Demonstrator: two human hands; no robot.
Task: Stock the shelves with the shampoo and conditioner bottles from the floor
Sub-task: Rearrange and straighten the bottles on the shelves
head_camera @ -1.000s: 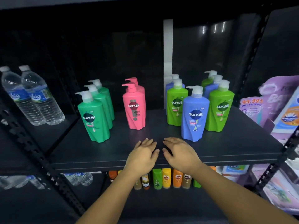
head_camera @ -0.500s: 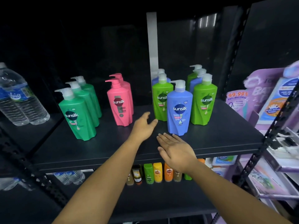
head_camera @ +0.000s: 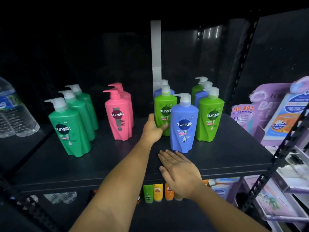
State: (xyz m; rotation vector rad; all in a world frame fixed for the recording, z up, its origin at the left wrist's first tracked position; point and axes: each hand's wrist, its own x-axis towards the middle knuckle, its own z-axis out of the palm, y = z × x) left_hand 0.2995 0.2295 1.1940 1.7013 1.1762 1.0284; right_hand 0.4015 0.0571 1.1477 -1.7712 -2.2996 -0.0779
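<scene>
Pump bottles stand on the black shelf (head_camera: pixel 117 161). My left hand (head_camera: pixel 153 127) grips the lower part of a light green bottle (head_camera: pixel 164 108), thumb across its front. A blue bottle (head_camera: pixel 184 124) stands just right of it, at the front. My right hand (head_camera: pixel 180 171) lies flat and open on the shelf edge, fingertips close to the blue bottle's base. Another light green bottle (head_camera: pixel 211 116) stands further right, with more blue and green bottles behind. Three dark green bottles (head_camera: pixel 70 129) line up on the left. Two pink bottles (head_camera: pixel 118 116) stand in the middle.
Water bottles (head_camera: pixel 15 111) stand on the neighbouring shelf at left. Purple refill packs (head_camera: pixel 270 113) hang on the rack at right. Small coloured bottles (head_camera: pixel 158 192) sit on the shelf below. A black slotted upright (head_camera: pixel 284 148) borders the shelf's right front corner.
My left hand has reached forward from the shelf front and taken hold of the light green bottle. My right hand has stayed flat near the shelf edge. The view has shifted closer.
</scene>
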